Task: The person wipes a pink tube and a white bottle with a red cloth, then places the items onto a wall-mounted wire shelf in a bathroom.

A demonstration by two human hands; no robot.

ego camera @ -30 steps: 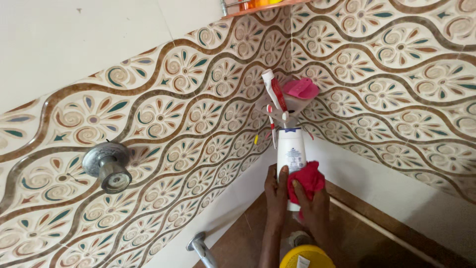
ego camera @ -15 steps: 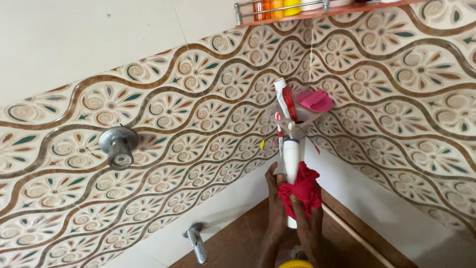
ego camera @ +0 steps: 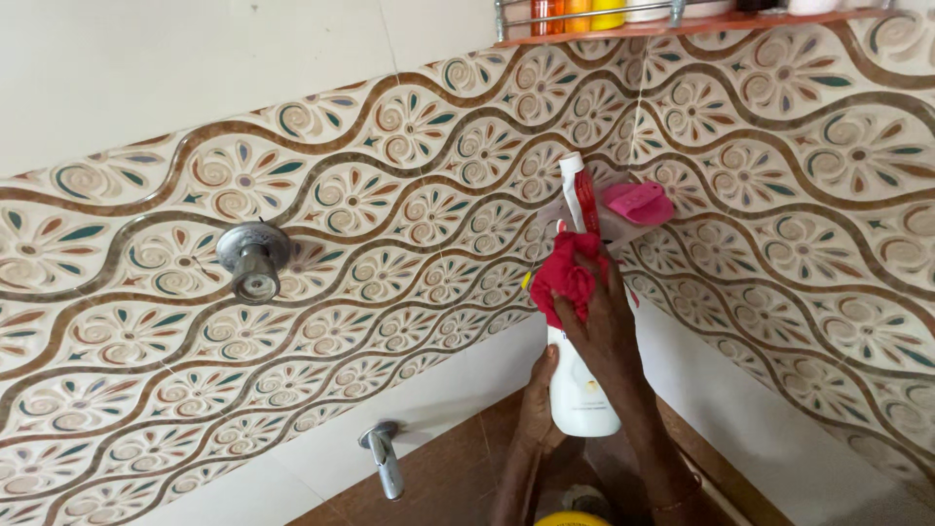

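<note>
While the head view looks at a corner of patterned wall tiles (ego camera: 409, 224), both hands meet on a white bottle (ego camera: 579, 390) held upright just in front of the corner, its long axis running nearly straight up and down. The left hand (ego camera: 538, 401) grips the bottle low on its left side, fingers wrapped behind it and the thumb lying on the front. The right hand (ego camera: 606, 326) sits higher, its fingers closed around a bunched red cloth (ego camera: 566, 277) and pressing that cloth against the upper part of the bottle, so the cloth lies directly between the palm and the bottle's neck. Of the two, the right hand is nearer the top of the bottle and the left is nearer its base. Just above the cloth, a white tube with a red stripe (ego camera: 579, 195) stands upright in a holder (ego camera: 616, 226) fixed at the corner, beside something pink (ego camera: 638, 203) resting on that holder. Farther left, a round metal valve (ego camera: 253, 257) juts from the tiles, and a small metal tap (ego camera: 383, 456) sticks out below it near the brown surface (ego camera: 448, 477). At the top edge, a shelf (ego camera: 682, 24) carries several bottles (ego camera: 584, 12).
</note>
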